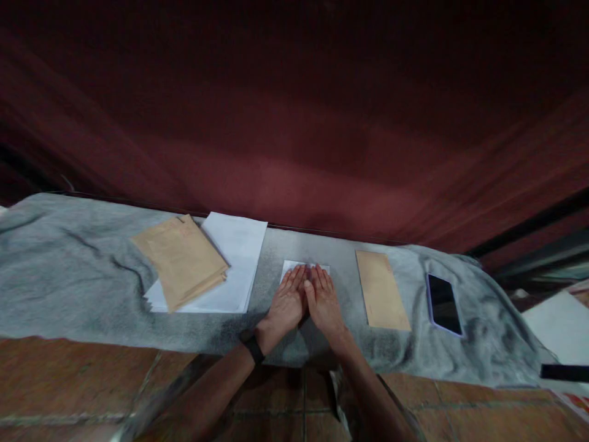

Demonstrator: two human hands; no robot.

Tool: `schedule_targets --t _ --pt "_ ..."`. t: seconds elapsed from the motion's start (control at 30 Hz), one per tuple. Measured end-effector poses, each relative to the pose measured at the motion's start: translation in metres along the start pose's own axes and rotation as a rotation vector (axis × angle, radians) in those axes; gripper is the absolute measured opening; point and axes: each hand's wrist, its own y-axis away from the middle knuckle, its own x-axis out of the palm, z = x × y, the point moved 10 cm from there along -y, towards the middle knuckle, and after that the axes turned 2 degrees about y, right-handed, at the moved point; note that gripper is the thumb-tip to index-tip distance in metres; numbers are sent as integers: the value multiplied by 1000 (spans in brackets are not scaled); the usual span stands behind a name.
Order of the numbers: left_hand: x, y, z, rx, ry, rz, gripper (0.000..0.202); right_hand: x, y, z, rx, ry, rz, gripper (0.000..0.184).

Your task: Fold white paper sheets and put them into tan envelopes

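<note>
On the grey cloth (92, 301), between white sheets (246, 245) on the left and a single brown envelope (383, 290) on the right, a white paper (288, 266) lies mostly hidden under the left hand (286, 302) and right hand (324, 304). Each grip is unfolded flat, fingers outstretched. Stacked envelopes (188, 261) overlap the sheets.

1. The small white sheet (289, 265) was smooth, matt paper.
2. The brown envelopes (186, 264) were matt paper.
3. The grey cover (83, 288) was matt cloth.
4. The phone screen (444, 304) looked smooth.
5. The floor tiles (69, 380) looked rough.
</note>
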Motion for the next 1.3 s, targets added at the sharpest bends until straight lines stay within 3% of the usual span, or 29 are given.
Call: schedule_targets --t 0.1,0.2,0.6,1.3 --pt "17 -5 -9 30 44 67 66 11 -10 11 -15 -90 44 63" --pt "22 -11 -7 3 62 105 62 18 -18 9 10 -150 49 64" --pt "3 -14 30 -140 -83 49 58 24 -15 -14 17 124 -19 58" --pt "-9 -3 54 -272 -139 45 66 5 5 -49 15 302 -208 63"
